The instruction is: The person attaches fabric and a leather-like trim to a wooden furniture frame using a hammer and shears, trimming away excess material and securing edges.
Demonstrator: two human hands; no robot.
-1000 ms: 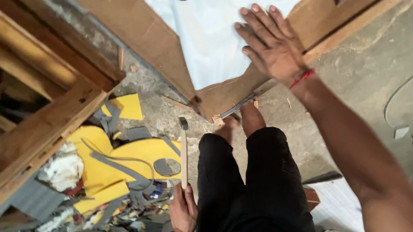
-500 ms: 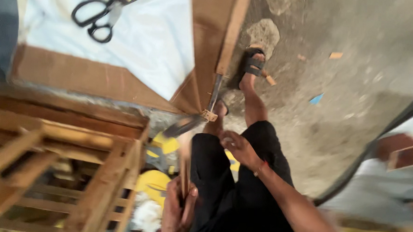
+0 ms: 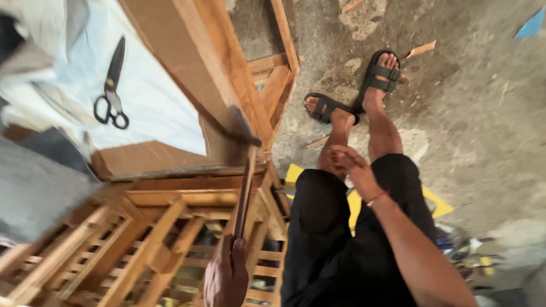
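Left hand: your left hand (image 3: 226, 279) is closed around the wooden handle of a hammer (image 3: 244, 189), low in the view, over the wooden frame (image 3: 159, 228).
Hammer: its handle runs up from your fist; the dark head (image 3: 244, 129) lies at the frame's upper edge, against the brown board (image 3: 186, 39). Whether the head touches the board cannot be told.
Right hand: your right hand (image 3: 350, 165) holds nothing; its fingers are loosely bent and it rests at your knee, to the right of the frame.
Hands: well apart from each other.
Scissors: black scissors (image 3: 111, 85) lie on white cloth (image 3: 146, 99), above the frame and left of the hammer head.
Feet: black sandals (image 3: 355, 89) on the concrete floor (image 3: 489, 120), up and right of the frame.
Yellow piece: a yellow scrap (image 3: 433, 203) shows just right of the frame, behind your legs.
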